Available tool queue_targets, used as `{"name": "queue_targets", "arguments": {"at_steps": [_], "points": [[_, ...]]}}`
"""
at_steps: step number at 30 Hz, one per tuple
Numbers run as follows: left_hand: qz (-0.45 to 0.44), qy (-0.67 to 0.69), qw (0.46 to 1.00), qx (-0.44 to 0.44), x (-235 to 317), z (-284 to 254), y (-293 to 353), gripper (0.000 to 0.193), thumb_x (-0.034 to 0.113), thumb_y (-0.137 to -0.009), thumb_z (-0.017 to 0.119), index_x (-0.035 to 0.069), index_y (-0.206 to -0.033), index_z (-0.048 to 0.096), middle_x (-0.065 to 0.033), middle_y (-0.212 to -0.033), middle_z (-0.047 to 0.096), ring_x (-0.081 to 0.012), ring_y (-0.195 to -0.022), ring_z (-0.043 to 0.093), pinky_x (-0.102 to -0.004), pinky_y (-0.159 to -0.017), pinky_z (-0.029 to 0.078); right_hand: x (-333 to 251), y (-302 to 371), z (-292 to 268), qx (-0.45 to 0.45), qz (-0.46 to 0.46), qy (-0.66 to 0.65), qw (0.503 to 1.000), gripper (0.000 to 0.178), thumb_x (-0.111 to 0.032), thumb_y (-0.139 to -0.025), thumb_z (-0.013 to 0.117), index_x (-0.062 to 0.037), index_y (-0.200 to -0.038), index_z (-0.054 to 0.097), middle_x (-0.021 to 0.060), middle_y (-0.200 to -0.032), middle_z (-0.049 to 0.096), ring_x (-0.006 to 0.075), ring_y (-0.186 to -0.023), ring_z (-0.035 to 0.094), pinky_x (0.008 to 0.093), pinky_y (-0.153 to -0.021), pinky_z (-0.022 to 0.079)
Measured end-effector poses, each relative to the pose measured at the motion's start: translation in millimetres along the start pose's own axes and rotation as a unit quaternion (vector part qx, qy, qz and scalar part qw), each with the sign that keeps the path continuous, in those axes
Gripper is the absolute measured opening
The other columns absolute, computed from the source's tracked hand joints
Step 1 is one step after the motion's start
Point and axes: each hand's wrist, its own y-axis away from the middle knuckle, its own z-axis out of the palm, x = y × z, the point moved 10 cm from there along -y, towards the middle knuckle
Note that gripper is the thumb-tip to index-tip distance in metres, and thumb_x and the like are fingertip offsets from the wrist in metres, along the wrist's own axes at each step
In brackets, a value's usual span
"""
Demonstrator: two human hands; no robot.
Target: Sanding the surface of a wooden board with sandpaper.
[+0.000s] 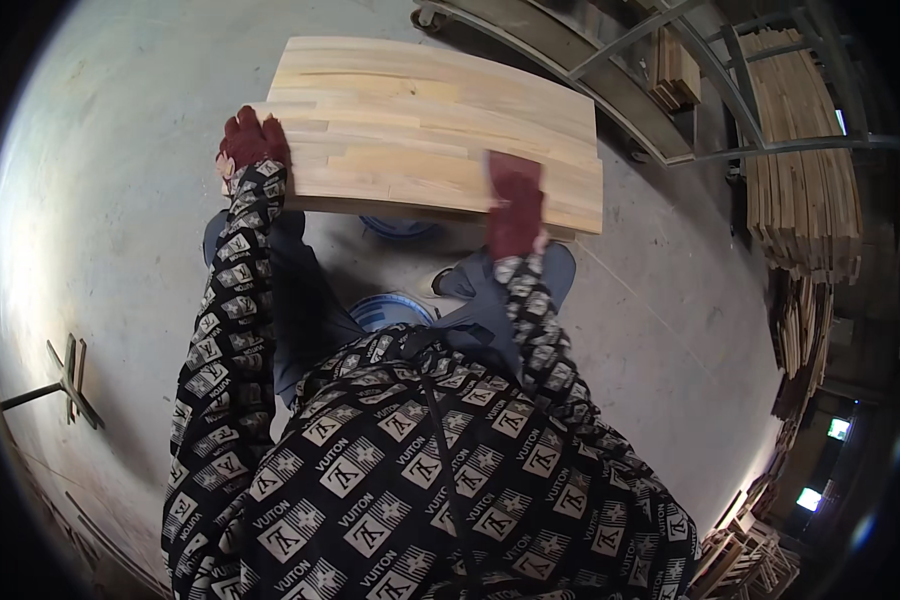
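Pale, rectangular wooden panel of jointed strips (400,140), positioned ahead of the person above the smooth grey floor (670,300). Dark-red-gloved left hand (253,142) at its left edge; matching-gloved right hand (516,205), blurred, over its near right portion. Whether either hand's fingers grasp cannot be told.

We hold both arms (232,300) forward from our torso (400,480): gloved left hand (253,142) ahead-left of it, gloved right hand (516,215), blurred, ahead-right of it.
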Motion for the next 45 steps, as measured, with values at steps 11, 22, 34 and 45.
{"name": "queue_targets", "arguments": {"at_steps": [11, 22, 34, 45], "points": [[0.014, -0.020, 0.999, 0.023, 21.1, 1.6, -5.4, 0.041, 0.038, -0.093, 0.056, 0.006, -0.119, 0.059, -0.0211, -0.111, 0.062, -0.0416, -0.099, 0.065, -0.0553, -0.086, 0.051, -28.0, -31.6, 30.7, 0.093, 0.037, -0.156, 0.983, 0.069, -0.037, -0.088, 0.067, -0.0051, -0.146, 0.048, 0.0158, -0.152, 0.048, 0.0351, -0.143, 0.039, 0.0469, -0.122, 0.024], [0.011, 0.010, 1.000, 0.010, 14.0, 2.6, -0.9, 0.043, 0.038, -0.092, 0.057, 0.006, -0.122, 0.057, -0.0224, -0.114, 0.061, -0.0441, -0.103, 0.063, -0.0573, -0.087, 0.050, 0.5, -105.9, -42.5, 0.075, -0.033, 0.197, 0.977, 0.042, -0.015, -0.083, 0.062, -0.0091, -0.125, 0.060, 0.0162, -0.122, 0.063, 0.0392, -0.115, 0.059, 0.0456, -0.100, 0.048], [-0.014, -0.050, 0.999, 0.015, -20.5, -4.2, 6.0, 0.045, 0.038, -0.093, 0.056, 0.007, -0.125, 0.056, -0.0217, -0.116, 0.061, -0.0429, -0.104, 0.063, -0.0565, -0.088, 0.050, -136.0, -30.3, 63.4, 0.043, -0.021, 0.156, 0.987, 0.055, -0.020, -0.078, 0.067, -0.0102, -0.131, 0.055, 0.0115, -0.135, 0.054, 0.0334, -0.128, 0.048, 0.0485, -0.108, 0.039], [0.034, 0.007, 0.999, 0.028, 6.2, 8.7, -4.1, 0.045, 0.038, -0.092, 0.055, 0.005, -0.123, 0.058, -0.0215, -0.117, 0.061, -0.0435, -0.105, 0.063, -0.0569, -0.089, 0.050, -33.3, -22.7, 5.6, -0.004, 0.012, -0.171, 0.985, 0.048, -0.017, -0.088, 0.057, -0.0054, -0.135, 0.056, 0.0146, -0.142, 0.054, 0.0343, -0.135, 0.045, 0.0463, -0.108, 0.041]]}}
